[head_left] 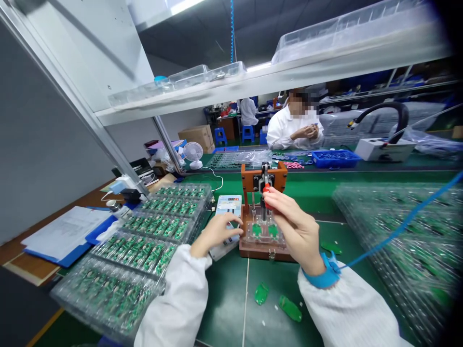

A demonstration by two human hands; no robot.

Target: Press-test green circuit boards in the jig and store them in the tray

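Note:
My right hand (pixel 294 224) is closed around the red handle (pixel 266 193) of a toggle clamp on a small test fixture. The fixture has an orange upper frame (pixel 249 180) and a brown base (pixel 251 249). Under the clamp, a clear plate (pixel 265 237) has green circuit boards (pixel 257 230) in it. My left hand (pixel 219 233) is at the fixture's left side, thumb and fingers apart, with nothing visible between them. Beside it a pale box with a display (pixel 228 205) stands partly covered by that hand. Loose green boards (pixel 290 308) lie on the green mat in front.
Clear trays of green boards (pixel 155 236) are stacked on the left, with more trays (pixel 401 241) on the right. A blue cord (pixel 401 224) runs from my right wrist strap. A shelf (pixel 202 91) crosses above. A co-worker in white (pixel 280 127) sits across the bench.

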